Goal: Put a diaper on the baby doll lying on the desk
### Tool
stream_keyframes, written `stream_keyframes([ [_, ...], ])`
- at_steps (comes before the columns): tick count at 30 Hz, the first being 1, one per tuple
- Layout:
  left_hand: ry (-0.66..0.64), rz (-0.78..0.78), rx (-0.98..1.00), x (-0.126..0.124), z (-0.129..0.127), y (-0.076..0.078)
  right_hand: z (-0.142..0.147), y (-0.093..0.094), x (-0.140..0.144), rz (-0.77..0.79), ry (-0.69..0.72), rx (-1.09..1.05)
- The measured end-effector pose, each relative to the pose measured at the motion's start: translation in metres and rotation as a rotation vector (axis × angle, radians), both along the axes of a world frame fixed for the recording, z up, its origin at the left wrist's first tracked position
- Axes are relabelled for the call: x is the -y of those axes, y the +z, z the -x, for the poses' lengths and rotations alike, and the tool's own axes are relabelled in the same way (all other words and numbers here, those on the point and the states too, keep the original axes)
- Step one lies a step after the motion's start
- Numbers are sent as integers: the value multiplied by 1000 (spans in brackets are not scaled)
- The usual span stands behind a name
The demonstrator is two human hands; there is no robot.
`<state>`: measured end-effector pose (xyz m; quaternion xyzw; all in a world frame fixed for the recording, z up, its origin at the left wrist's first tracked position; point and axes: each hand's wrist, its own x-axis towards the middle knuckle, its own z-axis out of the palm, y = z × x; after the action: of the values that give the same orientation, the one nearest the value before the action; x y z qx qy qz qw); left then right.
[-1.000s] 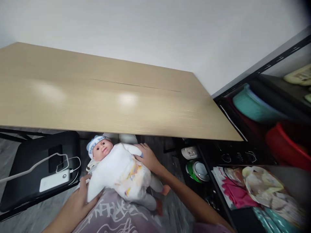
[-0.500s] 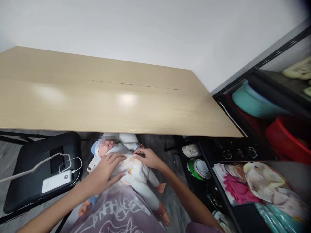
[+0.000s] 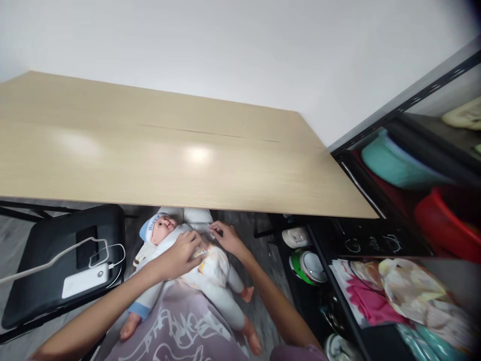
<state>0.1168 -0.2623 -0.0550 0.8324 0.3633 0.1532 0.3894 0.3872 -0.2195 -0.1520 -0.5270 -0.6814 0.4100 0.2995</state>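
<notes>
Student: What lies nearest?

Tutor: A purple lettered garment point(image 3: 180, 328) covers the lap; the baby doll point(image 3: 191, 278) reclines on it, face up, below the table's point(image 3: 195, 193) front edge.

Student: How far along is the work?

Tutor: The blue-and-white cap point(image 3: 151, 228) is on, white clothing covers the limbs, and a printed diaper point(image 3: 218, 265) surrounds the hips. With both hands at the waist, its upper front is probably unfinished; no fastening is distinguishable.

Student: And the hands?

Tutor: The left hand point(image 3: 182, 258) lies curved over the belly; the right hand point(image 3: 225, 236) has its fingertips close together beside it. Whether either grips anything cannot be told.
</notes>
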Motion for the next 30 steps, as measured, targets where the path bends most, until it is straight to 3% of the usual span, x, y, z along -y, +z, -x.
stream_keyframes([
  [3,15,38,11,-1,-4,3,17,29,10,-64,187,-45],
  [6,11,50,25,2,3,17,32,59,22,-108,364,-78],
  [10,-85,164,51,21,34,45,31,87,36,-109,335,6],
  [13,-152,306,-23,40,57,57,7,101,50,35,357,129],
  [15,-209,307,-73,47,59,55,-14,106,61,213,415,207],
  [17,-253,235,-96,43,45,48,-33,107,72,410,462,252],
  [19,-268,117,-99,27,14,36,-44,106,82,509,460,296],
  [23,-312,-114,-213,-17,-73,8,-47,97,99,429,373,390],
  [27,-464,49,-579,-39,-135,-18,-38,76,121,424,219,363],
  [30,-422,81,-600,-38,-141,-29,-33,53,139,455,109,308],
])
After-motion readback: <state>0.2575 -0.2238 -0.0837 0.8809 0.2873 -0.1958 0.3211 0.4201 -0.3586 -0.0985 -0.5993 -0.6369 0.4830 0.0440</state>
